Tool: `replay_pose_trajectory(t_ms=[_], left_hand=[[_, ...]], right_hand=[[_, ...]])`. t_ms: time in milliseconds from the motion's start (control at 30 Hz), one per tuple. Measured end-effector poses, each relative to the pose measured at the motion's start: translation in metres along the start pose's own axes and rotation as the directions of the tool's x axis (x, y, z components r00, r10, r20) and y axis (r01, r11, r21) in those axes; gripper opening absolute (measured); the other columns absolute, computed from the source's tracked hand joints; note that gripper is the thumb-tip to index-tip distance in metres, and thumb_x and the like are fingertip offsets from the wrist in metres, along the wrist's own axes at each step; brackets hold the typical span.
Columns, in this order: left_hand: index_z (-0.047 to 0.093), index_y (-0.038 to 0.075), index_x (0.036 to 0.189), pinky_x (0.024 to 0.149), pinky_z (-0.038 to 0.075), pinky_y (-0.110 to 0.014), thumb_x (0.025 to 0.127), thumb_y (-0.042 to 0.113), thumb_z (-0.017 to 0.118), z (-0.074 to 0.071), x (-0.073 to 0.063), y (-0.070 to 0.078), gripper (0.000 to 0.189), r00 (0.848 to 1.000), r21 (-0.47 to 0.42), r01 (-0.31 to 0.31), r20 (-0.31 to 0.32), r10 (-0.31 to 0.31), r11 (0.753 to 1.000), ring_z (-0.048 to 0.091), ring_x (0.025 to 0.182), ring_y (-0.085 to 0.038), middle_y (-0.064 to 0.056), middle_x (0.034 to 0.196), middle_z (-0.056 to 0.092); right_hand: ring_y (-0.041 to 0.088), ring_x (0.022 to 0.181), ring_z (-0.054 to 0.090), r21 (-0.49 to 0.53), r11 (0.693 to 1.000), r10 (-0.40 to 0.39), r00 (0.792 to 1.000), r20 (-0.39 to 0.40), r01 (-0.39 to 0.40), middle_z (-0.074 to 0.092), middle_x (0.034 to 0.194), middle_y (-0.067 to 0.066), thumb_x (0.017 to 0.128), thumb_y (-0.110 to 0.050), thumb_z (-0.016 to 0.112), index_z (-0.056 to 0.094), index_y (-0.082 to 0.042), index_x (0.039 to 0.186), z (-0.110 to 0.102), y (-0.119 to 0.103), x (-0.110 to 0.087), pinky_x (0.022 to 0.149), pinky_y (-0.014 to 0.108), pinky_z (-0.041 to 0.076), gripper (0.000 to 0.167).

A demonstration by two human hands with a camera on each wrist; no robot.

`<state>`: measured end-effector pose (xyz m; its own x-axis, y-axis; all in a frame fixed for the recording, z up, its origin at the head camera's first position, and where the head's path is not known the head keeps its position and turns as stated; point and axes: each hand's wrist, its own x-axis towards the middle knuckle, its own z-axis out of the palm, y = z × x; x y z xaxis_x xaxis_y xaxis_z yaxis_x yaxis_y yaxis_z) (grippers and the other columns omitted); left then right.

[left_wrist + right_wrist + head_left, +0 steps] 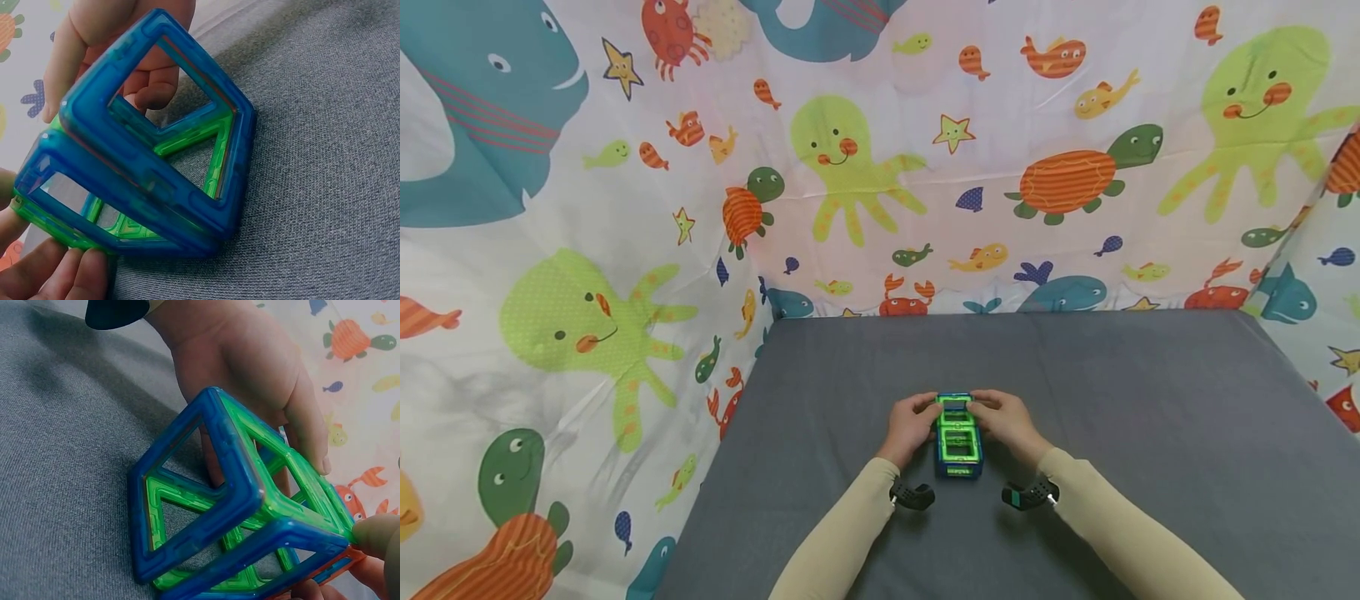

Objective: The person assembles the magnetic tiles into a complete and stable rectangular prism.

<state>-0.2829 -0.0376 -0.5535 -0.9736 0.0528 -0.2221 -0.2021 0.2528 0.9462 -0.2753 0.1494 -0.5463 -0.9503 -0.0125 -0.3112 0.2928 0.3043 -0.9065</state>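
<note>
A box-like structure of magnetic tiles point(958, 442) lies on the grey cloth, with green open-frame squares on top and blue frames along its sides. My left hand point(912, 427) grips its far left end, thumb on the upper edge. On the opposite side my right hand point(1009, 425) pinches the same far end. In the left wrist view, left fingers point(53, 275) press a green-edged part beneath blue frames point(144, 144). The right wrist view has right fingers point(375, 550) at a corner where an orange-red tile edge point(340, 562) shows. Part of the far end is hidden by the fingers.
Grey cloth point(1120, 400) covers the table around the structure. Curtains with printed sea animals point(955, 167) stand at the back and both sides. A dark strap with a small device point(913, 495) hangs under each wrist.
</note>
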Motion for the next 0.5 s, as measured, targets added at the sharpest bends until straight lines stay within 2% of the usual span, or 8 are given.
replay_pose_trajectory(t_ms=[333,500], left_hand=[[0.066,0.011,0.137,0.069,0.06,-0.028,0.1,0.028,0.065,-0.0016,-0.0002,-0.0008,0.041,1.0,0.009,-0.009,0.018,0.009,1.0,0.067,0.089,-0.01,-0.009,0.122,0.072],[0.064,0.011,0.139,0.075,0.062,-0.031,0.101,0.029,0.064,-0.006,-0.0023,-0.0017,0.042,0.998,0.017,-0.009,0.056,0.008,1.0,0.069,0.095,-0.012,-0.01,0.127,0.071]], right_hand=[[0.018,0.091,0.072,0.016,1.0,-0.013,1.0,0.012,0.013,0.062,0.138,0.027,0.103,-0.027,0.06,0.056,-0.003,0.143,-0.001,0.0016,-0.0004,0.077,0.039,0.061,0.046],[0.022,0.099,0.072,0.024,0.999,-0.031,0.999,0.031,0.03,0.061,0.138,0.027,0.105,-0.03,0.057,0.055,-0.003,0.143,-0.0061,0.0039,-0.0049,0.081,0.041,0.061,0.047]])
